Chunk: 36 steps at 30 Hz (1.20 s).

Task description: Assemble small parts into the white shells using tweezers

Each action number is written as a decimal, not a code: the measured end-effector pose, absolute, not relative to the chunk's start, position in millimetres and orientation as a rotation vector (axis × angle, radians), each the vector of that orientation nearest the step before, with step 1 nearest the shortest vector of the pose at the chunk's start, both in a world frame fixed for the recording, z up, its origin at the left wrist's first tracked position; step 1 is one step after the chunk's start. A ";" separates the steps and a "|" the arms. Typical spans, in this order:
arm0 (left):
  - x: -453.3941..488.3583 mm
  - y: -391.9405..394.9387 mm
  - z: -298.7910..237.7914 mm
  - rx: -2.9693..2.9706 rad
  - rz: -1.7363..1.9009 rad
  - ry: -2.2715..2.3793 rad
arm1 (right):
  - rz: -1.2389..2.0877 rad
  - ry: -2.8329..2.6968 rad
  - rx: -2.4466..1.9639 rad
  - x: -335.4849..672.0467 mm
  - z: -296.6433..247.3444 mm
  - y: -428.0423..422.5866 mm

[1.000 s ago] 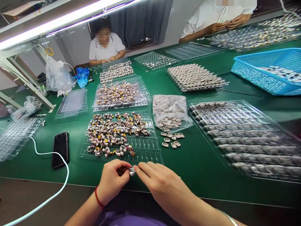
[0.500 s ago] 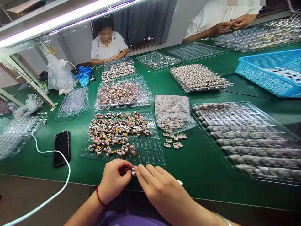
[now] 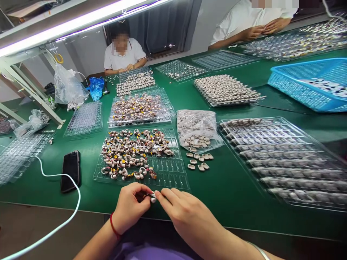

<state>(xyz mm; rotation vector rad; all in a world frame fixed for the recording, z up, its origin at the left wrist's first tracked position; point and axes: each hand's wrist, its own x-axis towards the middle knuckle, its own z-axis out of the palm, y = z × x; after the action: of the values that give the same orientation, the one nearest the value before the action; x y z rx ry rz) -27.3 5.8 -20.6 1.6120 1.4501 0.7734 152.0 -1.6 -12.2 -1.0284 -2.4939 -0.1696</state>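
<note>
Close to the table's front edge, my left hand [image 3: 132, 206] is closed in a pinch on a small pale-grey rounded part [image 3: 153, 199] with a shiny round end. My right hand [image 3: 182, 208] meets it from the other side, fingers bent together and fingertips against the part. Its palm and thumb are mostly hidden. Just beyond both hands lies a clear tray [image 3: 169, 177] partly filled with curled grey pieces [image 3: 135, 153] that carry yellow tabs. To its right, several small beige shells [image 3: 199, 159] lie loose before a clear plastic bag [image 3: 197, 126] of similar shells.
A clear tray with rows of grey pieces [image 3: 284, 160] is at right, a blue basket [image 3: 298, 86] beyond it. At left lie a phone [image 3: 70, 171] and a white cable [image 3: 79, 202]. Two people sit across the table. A lamp [image 3: 67, 21] hangs overhead.
The view has shifted slightly. Both hands keep their hold on the small part, and a white tip that showed behind my right hand is out of sight.
</note>
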 end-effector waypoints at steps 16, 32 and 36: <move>-27.5 5.6 -22.3 1.632 0.770 1.458 | -0.320 -2.469 -1.072 146.0 -9.2 -11.8; -27.0 5.1 -22.3 1.647 0.778 1.482 | -0.283 -2.499 -1.056 147.8 -10.8 -9.3; -26.7 5.6 -21.5 1.653 0.776 1.480 | -0.334 -2.492 -1.060 145.1 -9.5 -11.2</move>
<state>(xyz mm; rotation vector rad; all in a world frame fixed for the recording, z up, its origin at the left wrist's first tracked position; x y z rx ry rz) -26.7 5.6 -21.5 1.6530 1.4803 0.7764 145.1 -11.2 -9.5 -1.0604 -2.4922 -0.3335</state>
